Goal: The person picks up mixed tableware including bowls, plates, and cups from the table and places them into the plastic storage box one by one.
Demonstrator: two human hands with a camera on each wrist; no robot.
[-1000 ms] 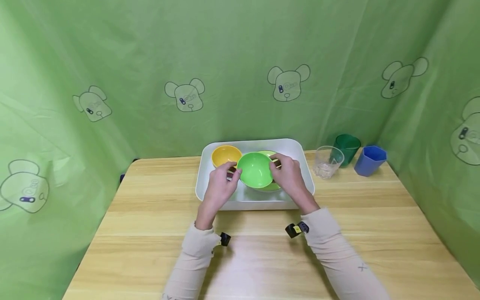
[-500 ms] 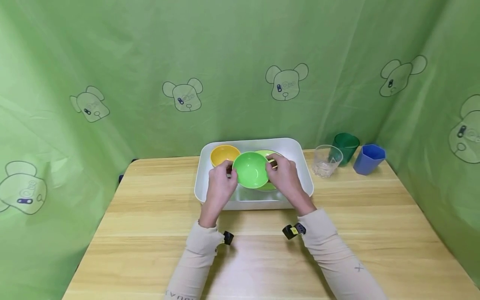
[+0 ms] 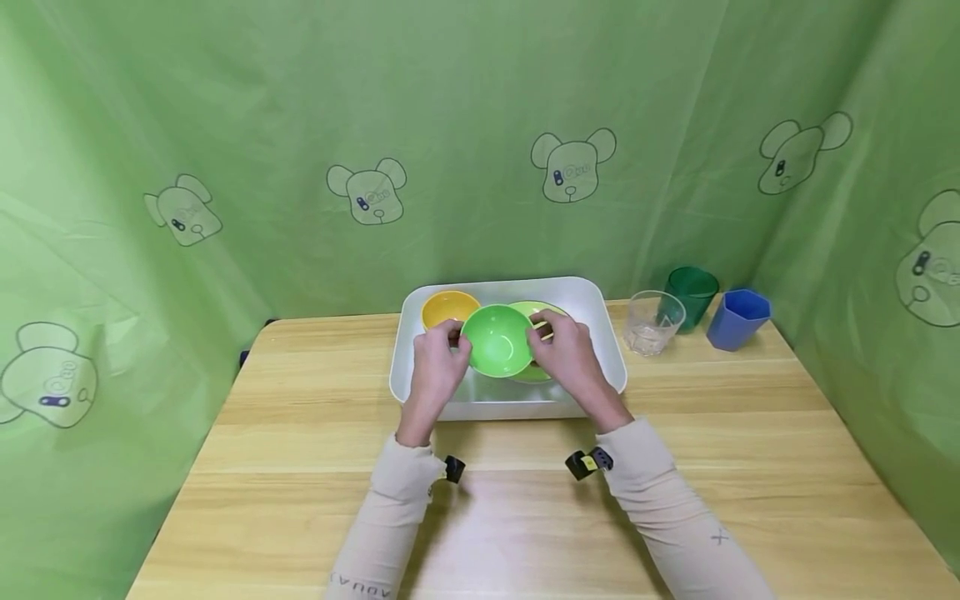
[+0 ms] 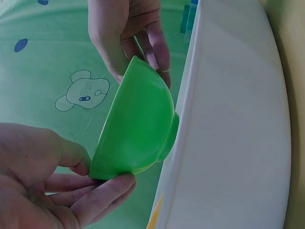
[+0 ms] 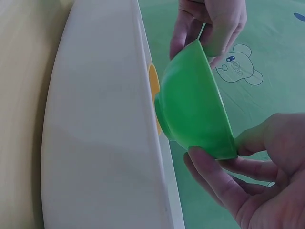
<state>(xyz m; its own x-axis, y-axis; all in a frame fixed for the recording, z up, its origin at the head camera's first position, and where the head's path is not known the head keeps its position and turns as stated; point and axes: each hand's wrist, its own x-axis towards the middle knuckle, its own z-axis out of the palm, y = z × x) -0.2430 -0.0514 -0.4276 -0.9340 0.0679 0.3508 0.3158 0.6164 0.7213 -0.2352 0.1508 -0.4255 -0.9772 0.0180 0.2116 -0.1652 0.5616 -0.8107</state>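
Both hands hold a bright green bowl [image 3: 498, 342] above a white tray, its opening tilted toward the head camera. On the bowl's left side the left hand [image 3: 438, 363] pinches the rim, thumb inside and fingers against the outer wall. The right hand [image 3: 567, 350] grips the opposite side the same way. In the left wrist view the bowl [image 4: 138, 119] shows its side and foot ring. Under and behind it in the tray [image 3: 414, 367] lies a light green plate or dish [image 3: 534, 373], partly hidden. A yellow-orange bowl [image 3: 448, 307] sits at the tray's back left.
Right of the tray stand a clear cup [image 3: 654, 323], a dark green cup [image 3: 692, 293] and a blue angular cup [image 3: 738, 320]. They are on a wooden table [image 3: 315, 442]. A green curtain [image 3: 465, 100] with bear heads encloses the back and sides.
The green bowl and both hands have shifted slightly to the left over the tray. Both hands keep hold of the rim. Tray, yellow-orange bowl and cups stay in place.
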